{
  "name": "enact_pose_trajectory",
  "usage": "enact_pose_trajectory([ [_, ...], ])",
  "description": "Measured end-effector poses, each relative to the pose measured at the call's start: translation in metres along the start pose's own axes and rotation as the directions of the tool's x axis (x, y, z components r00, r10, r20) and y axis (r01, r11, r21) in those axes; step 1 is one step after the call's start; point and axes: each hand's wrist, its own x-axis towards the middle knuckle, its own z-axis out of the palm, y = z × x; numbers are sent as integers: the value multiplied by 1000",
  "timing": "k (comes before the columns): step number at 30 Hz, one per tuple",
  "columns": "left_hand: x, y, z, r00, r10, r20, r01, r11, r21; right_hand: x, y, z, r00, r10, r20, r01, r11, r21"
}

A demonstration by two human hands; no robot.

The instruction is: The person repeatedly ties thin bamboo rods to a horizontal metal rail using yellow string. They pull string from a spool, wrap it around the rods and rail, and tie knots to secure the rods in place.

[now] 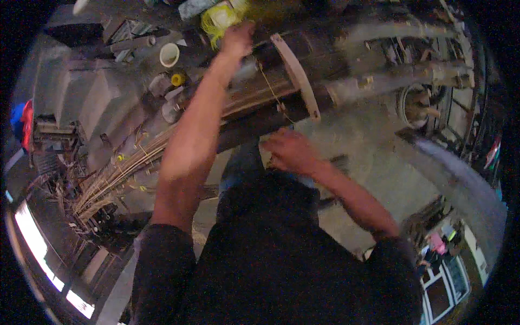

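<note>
My left arm stretches far forward, and my left hand (238, 40) is at the edge of a bright yellow stringy bundle (215, 20). Blur smears its fingers, so whether it grips the bundle does not show. Close to my body, my right hand (292, 151) hovers at the near side of a dark wooden beam (246, 125), its fingers loosely bent and apart, with nothing visible in them. A pale, slightly curved wooden bar (297, 76) lies across the beam, beyond the right hand. Beside it, a thin yellowish cord (272, 89) runs down toward the beam.
Long thin strands (127, 168) stretch away to the left. A white cup-like container (169, 55) and a yellow round thing (177, 79) stand at the far left. Thick wooden poles (379, 84) extend right, near a round bucket (414, 105). A white-framed panel (444, 287) is at the lower right.
</note>
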Motion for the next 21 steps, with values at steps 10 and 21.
enact_pose_trajectory([
  [10, -148, -38, -173, 932, 272, -239, -217, 948, 235, 63, -31, -138, 955, -38, -293, -202, 638, -743],
  [21, -311, -191, -363, 839, 266, -475, -205, 963, 177, 156, -376, 39, 898, -301, 320, -14, 709, 705],
])
